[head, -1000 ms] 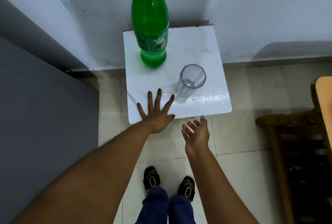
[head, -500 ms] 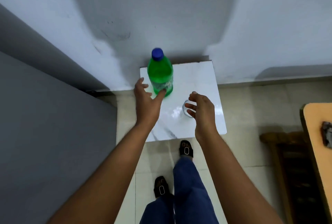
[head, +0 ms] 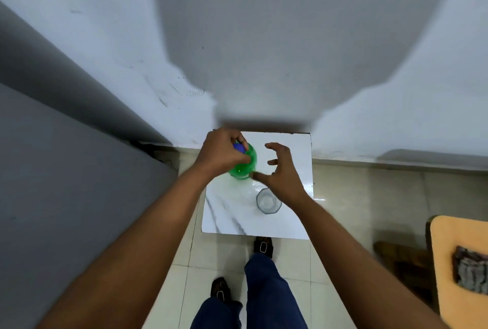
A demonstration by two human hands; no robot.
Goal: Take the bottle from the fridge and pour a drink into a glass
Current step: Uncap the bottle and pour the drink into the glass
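A green plastic bottle (head: 244, 167) with a blue cap (head: 238, 147) stands upright on a small white marble table (head: 232, 212), seen from above. My left hand (head: 220, 153) is closed over the bottle's neck and cap, hiding most of the cap. Just right of the bottle, my right hand (head: 281, 169) hovers with fingers spread and curled, its thumb close to the bottle's side and holding nothing. An empty clear glass (head: 268, 201) stands upright on the table, below my right hand and near the wrist.
The table sits against a pale wall (head: 290, 38). A grey fridge side (head: 66, 157) fills the left. At the right edge is a wooden table (head: 459, 270) with a dark cloth (head: 471, 272) on it. My legs and sandals stand on the tiled floor (head: 356, 209).
I have stood up higher, so the view looks down on the table. My left hand rose from the bottle's side to its cap. My right hand left the glass and moved toward the bottle.
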